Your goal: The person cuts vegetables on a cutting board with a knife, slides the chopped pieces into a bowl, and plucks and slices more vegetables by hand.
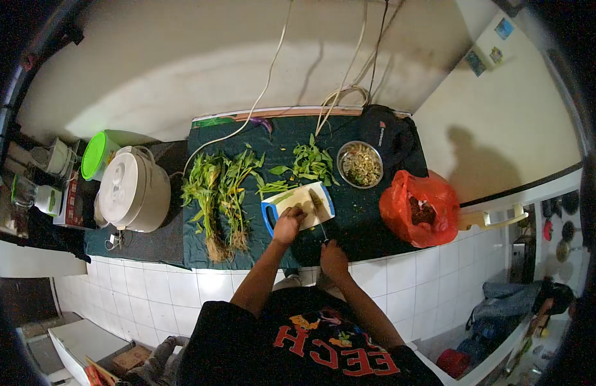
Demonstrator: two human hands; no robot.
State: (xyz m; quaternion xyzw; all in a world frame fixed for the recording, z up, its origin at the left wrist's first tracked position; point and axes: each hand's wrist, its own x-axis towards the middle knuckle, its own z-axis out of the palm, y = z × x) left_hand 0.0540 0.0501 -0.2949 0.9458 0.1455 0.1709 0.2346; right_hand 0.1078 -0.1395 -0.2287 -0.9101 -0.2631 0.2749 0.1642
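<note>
A white cutting board with blue ends lies near the front of the dark-green-covered table. My right hand is wrapped round the handle of a knife, whose blade extends over the right part of the board. On the board's left part my left hand is closed, its fingers bent down; what they grip, if anything, is too small to make out. Cut green stems lie just beyond the board's left corner. Behind them is a pile of green leaves. A metal bowl of chopped vegetables stands to the right.
Leafy bunches with roots lie left of the board. Farther left stand a white rice cooker and a green-lidded container. An open red plastic bag sits at right, near a black bag. An eggplant lies at the back.
</note>
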